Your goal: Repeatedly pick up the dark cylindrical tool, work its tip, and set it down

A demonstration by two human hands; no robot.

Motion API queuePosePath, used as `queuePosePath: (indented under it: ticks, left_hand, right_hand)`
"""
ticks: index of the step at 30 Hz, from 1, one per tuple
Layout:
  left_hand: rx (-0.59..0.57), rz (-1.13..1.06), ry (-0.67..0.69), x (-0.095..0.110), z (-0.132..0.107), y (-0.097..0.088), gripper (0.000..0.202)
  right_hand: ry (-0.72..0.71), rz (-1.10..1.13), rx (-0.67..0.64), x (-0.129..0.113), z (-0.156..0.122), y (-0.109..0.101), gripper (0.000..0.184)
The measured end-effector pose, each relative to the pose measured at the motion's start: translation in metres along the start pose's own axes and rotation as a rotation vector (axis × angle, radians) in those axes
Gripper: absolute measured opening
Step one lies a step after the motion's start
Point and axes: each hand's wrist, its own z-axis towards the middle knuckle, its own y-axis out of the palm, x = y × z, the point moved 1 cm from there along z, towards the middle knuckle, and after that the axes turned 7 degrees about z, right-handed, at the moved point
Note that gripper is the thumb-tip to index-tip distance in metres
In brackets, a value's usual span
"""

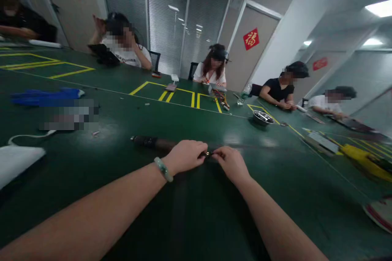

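On my feed I note the left hand (187, 155) and right hand (233, 166), fingertips pinched together on a small dark part (208, 153) (brass-coloured mid-length) between them; a dark rod (147, 142) lies far-left on the green table (208, 220).

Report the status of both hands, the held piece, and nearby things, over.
Left hand and right hand pinching small dark piece. Dark rod partly behind left hand. Metal bowl farther off, ahead right.
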Motion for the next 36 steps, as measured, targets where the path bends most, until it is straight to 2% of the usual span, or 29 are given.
queuePosePath:
  ticks: [14,23,36]
  left_hand:
    - [0.014,-0.041,0.012,0.001,0.000,-0.004,0.008]
    - [0.014,-0.030,0.011,0.002,0.000,-0.003,0.009]
    - [-0.018,-0.010,-0.022,0.005,0.002,-0.003,0.011]
  right_hand:
    - [0.006,0.023,-0.031,-0.008,-0.002,-0.007,0.009]
    - [-0.052,-0.015,0.016,-0.013,-0.004,-0.004,0.006]
    - [-0.185,-0.247,0.026,-0.013,0.001,0.008,0.008]
